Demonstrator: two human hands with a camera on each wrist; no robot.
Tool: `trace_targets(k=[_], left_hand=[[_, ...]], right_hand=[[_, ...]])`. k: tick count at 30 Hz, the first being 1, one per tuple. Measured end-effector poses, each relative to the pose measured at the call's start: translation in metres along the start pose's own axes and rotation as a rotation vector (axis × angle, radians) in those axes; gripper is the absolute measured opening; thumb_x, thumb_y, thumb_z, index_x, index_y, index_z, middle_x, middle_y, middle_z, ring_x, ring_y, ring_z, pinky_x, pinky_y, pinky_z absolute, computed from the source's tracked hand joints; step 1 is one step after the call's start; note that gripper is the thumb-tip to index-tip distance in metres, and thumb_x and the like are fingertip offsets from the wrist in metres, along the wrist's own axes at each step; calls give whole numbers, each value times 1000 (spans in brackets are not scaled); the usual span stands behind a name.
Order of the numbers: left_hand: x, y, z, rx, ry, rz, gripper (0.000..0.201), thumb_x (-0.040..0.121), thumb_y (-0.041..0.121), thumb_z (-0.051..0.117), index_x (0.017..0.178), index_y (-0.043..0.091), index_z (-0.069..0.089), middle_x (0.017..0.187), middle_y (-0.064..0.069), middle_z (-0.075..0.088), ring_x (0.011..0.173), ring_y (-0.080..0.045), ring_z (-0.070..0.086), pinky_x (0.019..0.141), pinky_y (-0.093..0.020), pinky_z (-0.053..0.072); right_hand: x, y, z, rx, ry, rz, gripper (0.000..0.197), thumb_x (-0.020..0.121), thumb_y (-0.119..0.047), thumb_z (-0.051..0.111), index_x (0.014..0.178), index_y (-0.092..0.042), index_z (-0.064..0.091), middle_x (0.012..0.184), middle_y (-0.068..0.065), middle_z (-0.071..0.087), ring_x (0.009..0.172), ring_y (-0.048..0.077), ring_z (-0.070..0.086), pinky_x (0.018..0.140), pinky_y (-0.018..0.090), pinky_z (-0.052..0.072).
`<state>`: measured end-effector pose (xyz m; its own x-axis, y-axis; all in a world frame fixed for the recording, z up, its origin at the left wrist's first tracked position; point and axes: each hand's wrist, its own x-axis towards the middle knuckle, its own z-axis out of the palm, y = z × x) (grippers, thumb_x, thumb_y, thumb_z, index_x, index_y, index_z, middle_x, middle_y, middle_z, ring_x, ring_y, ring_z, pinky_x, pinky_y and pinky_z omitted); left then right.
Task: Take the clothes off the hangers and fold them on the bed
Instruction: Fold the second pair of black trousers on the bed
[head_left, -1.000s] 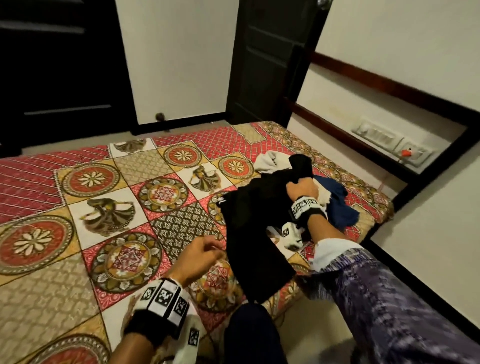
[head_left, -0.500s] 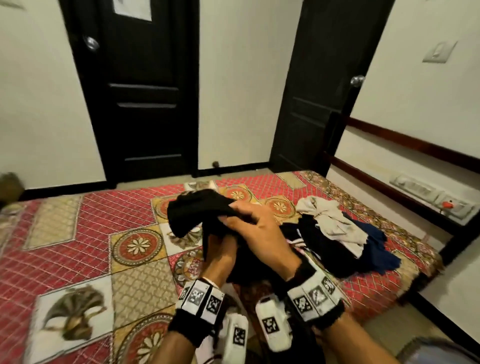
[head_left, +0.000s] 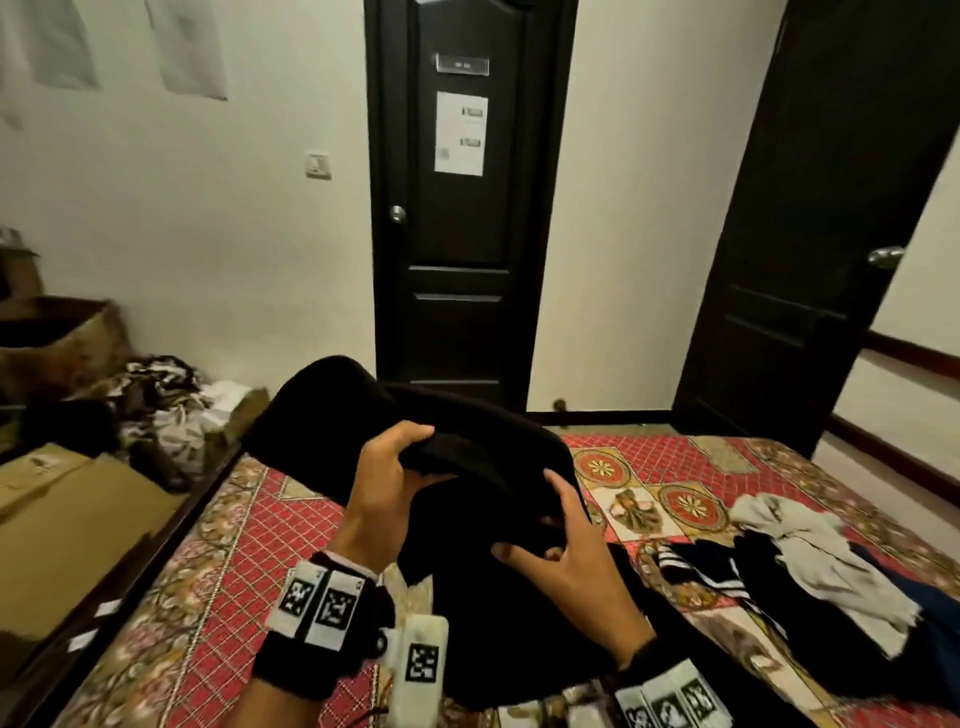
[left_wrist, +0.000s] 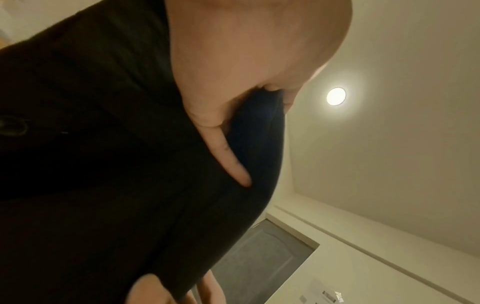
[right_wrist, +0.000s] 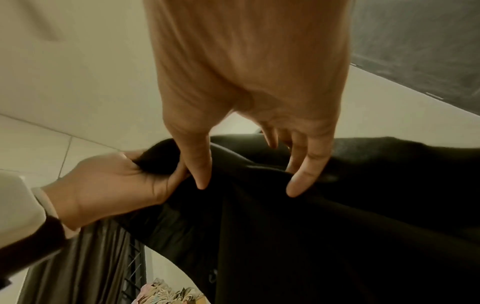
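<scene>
Nearest, the left hand (head_left: 387, 486) grips a bunched fold of the black garment (head_left: 478, 519), fingers (right_wrist: 179, 174) curled round it. Just beside it, the right hand (head_left: 569, 561) holds the same cloth, its fingers (right_wrist: 301, 181) pressed into the fabric, thumb beneath. The garment hangs lifted above the patterned bed (head_left: 249, 525). Farther right, a pile of clothes (head_left: 810, 571) lies on the bed. Beyond stands a dark door (head_left: 457, 249).

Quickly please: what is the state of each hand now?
Left hand: closed, gripping a bunched fold of the black garment.
Right hand: fingers and thumb pinching the same black garment.
</scene>
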<state>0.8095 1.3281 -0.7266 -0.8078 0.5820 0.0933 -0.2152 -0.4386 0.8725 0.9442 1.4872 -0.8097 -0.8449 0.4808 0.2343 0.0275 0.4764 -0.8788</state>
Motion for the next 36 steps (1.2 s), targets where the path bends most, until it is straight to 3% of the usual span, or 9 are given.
trace_targets(k=[7, 10, 13, 16, 19, 23, 27, 32, 36], left_hand=[[6, 87, 28, -99, 10, 151, 29, 85, 11, 44, 104, -3, 61, 83, -15, 60, 71, -26, 60, 67, -29, 52], [9, 100, 34, -38, -31, 167, 19, 76, 14, 50, 85, 2, 62, 72, -9, 54, 64, -22, 51, 62, -29, 42], [0, 78, 37, 396, -181, 189, 7, 71, 11, 59, 65, 14, 57, 64, -3, 52, 61, -15, 47, 64, -33, 37], [-14, 27, 37, 718, -408, 214, 21, 75, 16, 60, 92, 8, 70, 88, -6, 71, 85, -16, 64, 88, -44, 55], [-37, -35, 34, 992, -565, 177, 41, 89, 25, 52, 123, 7, 67, 119, -11, 71, 113, -19, 66, 104, -37, 51], [-63, -96, 29, 1332, -616, -44, 23, 90, 29, 58, 106, 11, 59, 92, -5, 60, 85, -17, 62, 72, -24, 46], [-69, -130, 9, 880, -596, -311, 35, 90, 29, 69, 123, 28, 57, 103, 10, 68, 87, 5, 66, 83, -17, 53], [-59, -151, -1, 267, -279, -367, 43, 86, 35, 69, 114, 3, 68, 108, -13, 70, 99, -29, 64, 87, -38, 50], [-45, -150, -24, 113, 94, -327, 14, 95, 22, 59, 97, 9, 64, 102, -11, 64, 93, -22, 63, 72, -35, 53]], right_hand=[[9, -58, 18, -132, -358, -268, 78, 85, -41, 83, 152, -34, 44, 141, -26, 54, 126, -15, 50, 109, 19, 43], [7, -77, 9, 58, -127, -329, 47, 89, -26, 80, 134, -28, 65, 123, -11, 71, 113, 6, 67, 97, 35, 58], [6, -93, -12, 255, 203, -343, 39, 90, -34, 76, 128, -32, 65, 119, -9, 70, 111, 11, 68, 89, 32, 60], [-5, -102, -21, 313, -11, -218, 54, 88, -49, 76, 136, -33, 57, 126, -11, 69, 115, 6, 67, 92, 30, 57], [-19, -81, -8, 241, -53, -7, 31, 85, -40, 82, 110, -28, 70, 101, -6, 78, 92, 7, 74, 82, 30, 61], [-24, -4, 6, 367, 66, 333, 27, 85, -24, 79, 99, -2, 75, 97, 20, 77, 86, 29, 74, 77, 40, 56], [-34, 40, 4, 409, 200, 442, 15, 93, -2, 67, 80, 6, 73, 76, 19, 74, 81, 30, 66, 77, 39, 50], [-37, 21, -12, 355, 208, 305, 13, 96, -11, 68, 97, -5, 78, 93, 12, 79, 100, 38, 72, 91, 50, 56], [-47, -22, -39, 592, 129, 187, 28, 93, -22, 64, 112, -4, 74, 112, 14, 76, 109, 27, 72, 94, 34, 55]])
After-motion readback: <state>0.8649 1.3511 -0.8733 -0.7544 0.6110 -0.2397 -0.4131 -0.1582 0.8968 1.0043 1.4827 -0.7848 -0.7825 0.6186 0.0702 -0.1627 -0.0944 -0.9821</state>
